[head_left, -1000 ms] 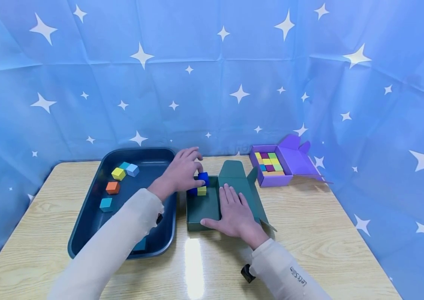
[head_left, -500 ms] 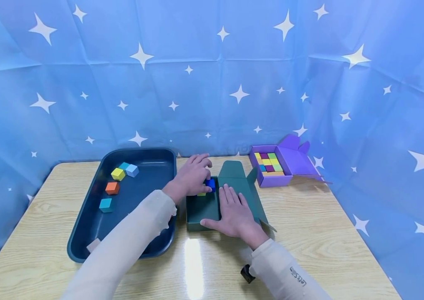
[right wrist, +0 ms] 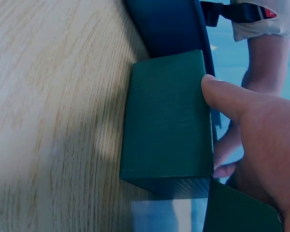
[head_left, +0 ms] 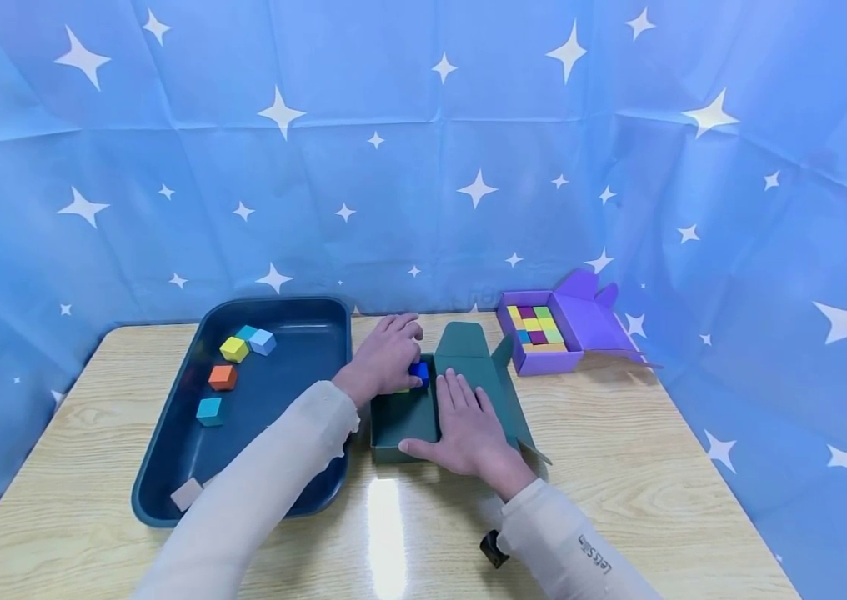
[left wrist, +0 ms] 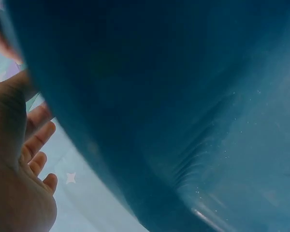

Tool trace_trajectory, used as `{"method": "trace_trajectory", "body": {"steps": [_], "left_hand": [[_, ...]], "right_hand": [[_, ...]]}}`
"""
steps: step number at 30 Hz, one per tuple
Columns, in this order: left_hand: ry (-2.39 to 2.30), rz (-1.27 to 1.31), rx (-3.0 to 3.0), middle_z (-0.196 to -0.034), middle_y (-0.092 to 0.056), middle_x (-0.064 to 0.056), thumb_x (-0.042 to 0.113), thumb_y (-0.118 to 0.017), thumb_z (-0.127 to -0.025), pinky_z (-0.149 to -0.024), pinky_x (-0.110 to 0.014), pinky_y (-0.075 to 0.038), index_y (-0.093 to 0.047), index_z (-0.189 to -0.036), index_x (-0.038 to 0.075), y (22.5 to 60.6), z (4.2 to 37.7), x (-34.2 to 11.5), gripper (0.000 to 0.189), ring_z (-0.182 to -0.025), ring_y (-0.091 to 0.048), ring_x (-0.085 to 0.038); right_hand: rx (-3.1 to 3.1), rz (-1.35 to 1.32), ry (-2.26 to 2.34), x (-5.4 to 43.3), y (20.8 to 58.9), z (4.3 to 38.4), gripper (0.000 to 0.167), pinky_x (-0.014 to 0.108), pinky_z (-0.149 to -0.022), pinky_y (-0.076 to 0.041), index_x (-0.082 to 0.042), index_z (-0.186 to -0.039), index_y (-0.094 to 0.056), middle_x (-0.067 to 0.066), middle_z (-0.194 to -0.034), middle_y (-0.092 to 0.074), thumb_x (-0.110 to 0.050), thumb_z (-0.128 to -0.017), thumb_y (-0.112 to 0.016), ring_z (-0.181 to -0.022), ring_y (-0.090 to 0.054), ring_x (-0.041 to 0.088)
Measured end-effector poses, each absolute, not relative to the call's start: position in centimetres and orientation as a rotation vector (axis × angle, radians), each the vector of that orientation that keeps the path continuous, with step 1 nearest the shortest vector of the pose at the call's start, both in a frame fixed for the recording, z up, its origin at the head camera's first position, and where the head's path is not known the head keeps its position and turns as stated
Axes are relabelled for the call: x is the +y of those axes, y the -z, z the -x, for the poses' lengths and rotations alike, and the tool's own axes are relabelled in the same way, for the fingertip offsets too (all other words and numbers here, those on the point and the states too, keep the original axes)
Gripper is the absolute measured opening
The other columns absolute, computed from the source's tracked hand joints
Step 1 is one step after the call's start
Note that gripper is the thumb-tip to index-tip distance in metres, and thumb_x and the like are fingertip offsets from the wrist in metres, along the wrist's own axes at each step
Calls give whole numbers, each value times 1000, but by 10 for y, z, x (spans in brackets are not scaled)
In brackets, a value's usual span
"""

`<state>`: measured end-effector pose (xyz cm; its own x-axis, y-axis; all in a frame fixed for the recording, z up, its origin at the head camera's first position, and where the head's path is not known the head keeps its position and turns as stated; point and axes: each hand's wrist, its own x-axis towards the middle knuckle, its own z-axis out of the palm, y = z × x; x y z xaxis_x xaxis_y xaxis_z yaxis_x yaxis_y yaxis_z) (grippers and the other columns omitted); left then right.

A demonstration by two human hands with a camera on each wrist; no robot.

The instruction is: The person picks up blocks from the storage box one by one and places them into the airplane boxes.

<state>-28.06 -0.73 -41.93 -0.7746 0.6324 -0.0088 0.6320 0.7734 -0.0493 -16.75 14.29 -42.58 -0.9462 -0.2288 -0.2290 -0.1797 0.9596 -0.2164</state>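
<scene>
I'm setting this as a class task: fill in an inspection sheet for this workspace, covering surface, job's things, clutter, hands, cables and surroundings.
Surface: wood-grain table, with glare near the front.
Job's things: green box, lid open; blue block at its far end; dark tray with coloured blocks, some partly hidden by the left sleeve.
Clutter: purple box, lid open, holding more blocks.
Grips: left hand pinches the blue block; right hand rests, fingers straight, on the green box's lid.
Cables: nothing seen.
Surroundings: blue star-patterned backdrop behind and at both sides.
</scene>
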Motion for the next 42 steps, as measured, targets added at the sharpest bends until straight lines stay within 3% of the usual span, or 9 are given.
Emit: {"method": "trace_trajectory", "body": {"steps": [3, 12, 31, 42], "left_hand": [[-143, 1064, -2925, -139, -54, -2, 50, -73, -82, -125, -45, -16, -78, -96, 14, 422, 281, -5, 39, -149, -24, -25], [-391, 1122, -2859, -140, -54, -1, 52, -70, -84, -124, -44, -20, -73, -115, 16, 429, 280, 2, 48, -149, -27, -24], [-432, 1063, -2886, -147, -49, -3, 50, -67, -87, -123, -46, -20, -71, -118, 17, 430, 277, 2, 45, -149, -25, -25], [5, 961, -2884, -144, -51, -5, 43, -68, -89, -122, -50, -22, -73, -102, 21, 390, 283, -34, 26, -149, -24, -29]], "right_hand": [[2857, 300, 283, 143, 426, 168, 114, 54, -123, -10, -5, -157, -11, 14, -165, -10, -79, -79, -51, -154, -9, 31], [2859, 305, 280, 142, 426, 168, 114, 54, -124, -11, -5, -157, -11, 14, -165, -10, -79, -80, -51, -154, -10, 31], [2863, 305, 275, 142, 428, 168, 114, 54, -124, -11, -4, -156, -12, 14, -165, -11, -78, -80, -52, -153, -11, 31], [2869, 303, 278, 143, 427, 167, 114, 54, -123, -10, -4, -156, -12, 15, -165, -11, -78, -80, -51, -153, -10, 32]]}}
